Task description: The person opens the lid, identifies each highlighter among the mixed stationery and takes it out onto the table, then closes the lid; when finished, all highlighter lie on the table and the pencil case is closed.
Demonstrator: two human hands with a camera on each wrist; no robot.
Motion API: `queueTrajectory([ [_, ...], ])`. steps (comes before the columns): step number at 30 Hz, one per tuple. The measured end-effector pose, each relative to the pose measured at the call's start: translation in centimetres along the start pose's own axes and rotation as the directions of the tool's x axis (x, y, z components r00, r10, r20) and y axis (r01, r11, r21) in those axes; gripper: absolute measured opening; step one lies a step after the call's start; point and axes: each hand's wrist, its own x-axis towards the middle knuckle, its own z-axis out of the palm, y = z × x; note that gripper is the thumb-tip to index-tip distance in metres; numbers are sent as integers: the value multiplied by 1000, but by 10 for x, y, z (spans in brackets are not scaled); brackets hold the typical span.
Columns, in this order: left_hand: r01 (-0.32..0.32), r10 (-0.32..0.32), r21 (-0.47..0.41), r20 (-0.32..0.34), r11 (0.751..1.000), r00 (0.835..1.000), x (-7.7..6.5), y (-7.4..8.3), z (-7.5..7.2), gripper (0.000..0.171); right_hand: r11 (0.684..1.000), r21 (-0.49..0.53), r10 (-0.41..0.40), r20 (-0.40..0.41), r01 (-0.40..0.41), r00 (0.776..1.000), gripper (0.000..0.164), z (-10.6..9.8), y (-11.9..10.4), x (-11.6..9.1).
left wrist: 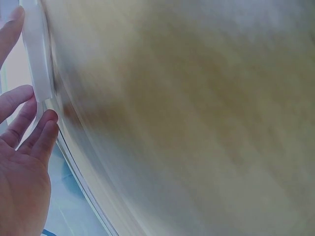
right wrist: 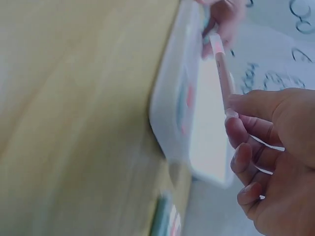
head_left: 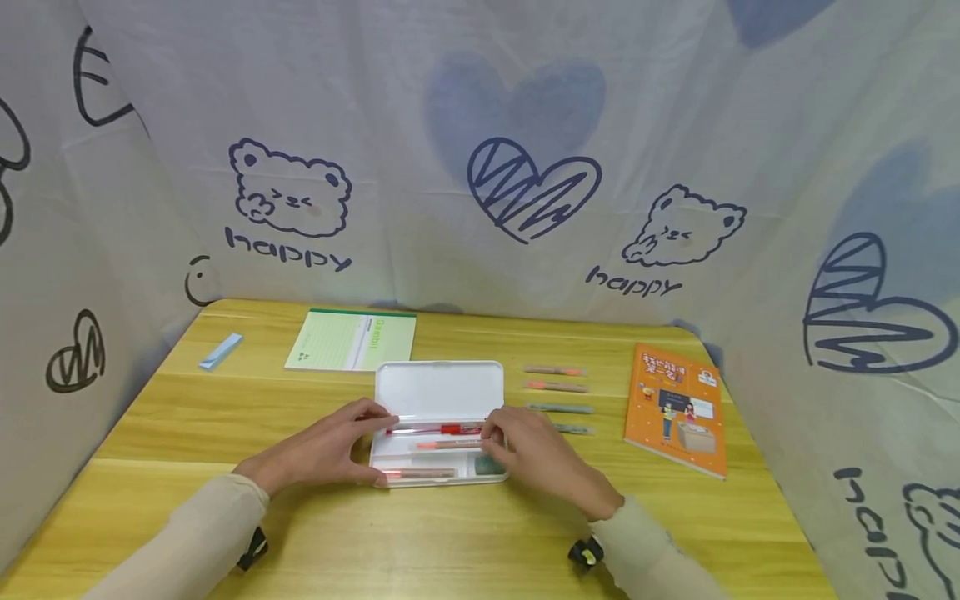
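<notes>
A white pencil case point(head_left: 439, 389) lies on the table with its lid raised. Inside it are a red-and-clear pen point(head_left: 450, 430), a brown-and-pink pen point(head_left: 427, 473) along the near side and a dark green item point(head_left: 490, 465) at the right. My left hand point(head_left: 326, 446) holds the case's left end, thumb at the near corner and fingers by the hinge. Over the case's right half, my right hand point(head_left: 536, 450) pinches another brown-and-pink pen point(right wrist: 224, 73) by one end between thumb and forefinger. This pen lies nearly level above the tray in the head view.
Right of the case, two brown-and-pink pens point(head_left: 555, 387) and two grey-green pens point(head_left: 561, 408) lie in a column. An orange book point(head_left: 677, 412) is farther right. A green-edged notebook point(head_left: 351, 340) lies behind the case; a light-blue strip point(head_left: 221, 352) lies far left. Patterned curtains point(head_left: 405, 208) surround the table.
</notes>
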Motion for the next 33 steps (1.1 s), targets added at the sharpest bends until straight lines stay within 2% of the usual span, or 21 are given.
queueTrajectory([
  [7,4,-4,-4,7,1000,1000,0,1,0,93,995,46,89,-105,-85,990,6,-35,37,-23],
  [14,4,-4,-10,2,1000,1000,-1,0,1,92,989,88,132,-129,-121,983,4,-59,83,-57],
  [23,3,-3,-15,4,1000,1000,0,-1,0,92,981,123,156,-50,-149,986,4,-44,116,-85],
  [28,-3,3,-14,9,1000,1000,0,-2,0,92,964,155,215,17,-215,976,3,-37,121,-89],
  [33,0,0,-13,3,1000,1000,0,-2,0,93,961,129,240,45,-243,970,4,-36,122,-89],
])
